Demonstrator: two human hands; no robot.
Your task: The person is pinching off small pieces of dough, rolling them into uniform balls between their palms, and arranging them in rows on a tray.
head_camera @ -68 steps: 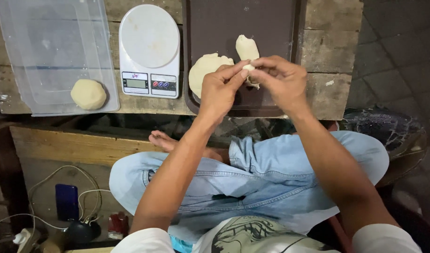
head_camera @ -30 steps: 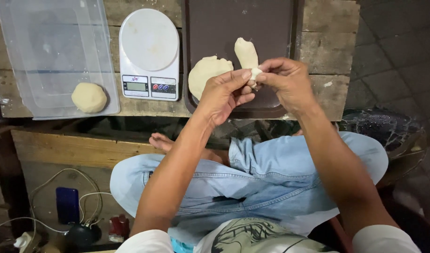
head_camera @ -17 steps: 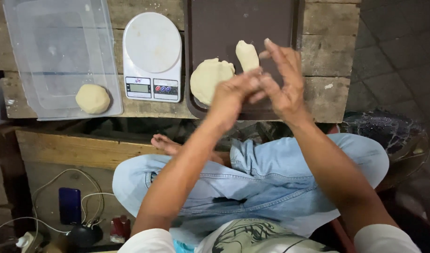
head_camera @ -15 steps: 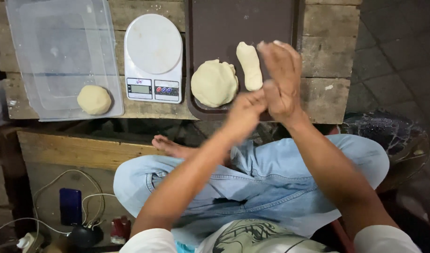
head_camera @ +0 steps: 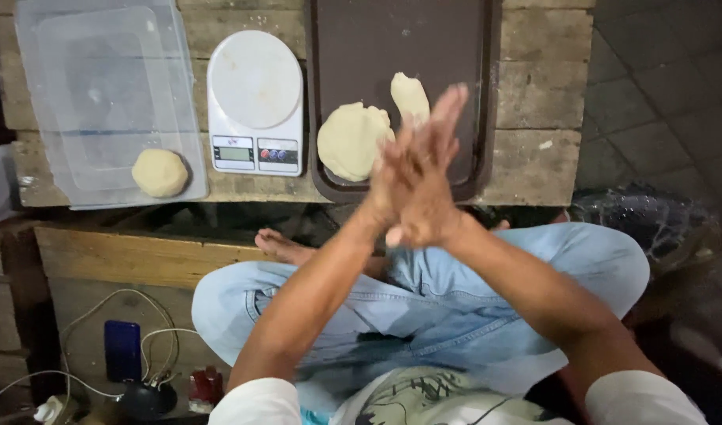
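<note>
Lower frame: crossed legs in pale blue jeans [head_camera: 455,315]. Centre: left hand [head_camera: 392,185] and right hand [head_camera: 433,169] pressed palm to palm, blurred; cannot tell what lies between. Best kept flat, pressure even. Just beyond, upper centre: flat round dough disc [head_camera: 353,140] and oblong dough piece [head_camera: 409,95] on dark brown tray [head_camera: 479,94]. Left: white kitchen scale [head_camera: 255,102]; far left: dough ball [head_camera: 160,172] on clear plastic lid [head_camera: 101,94].
</note>
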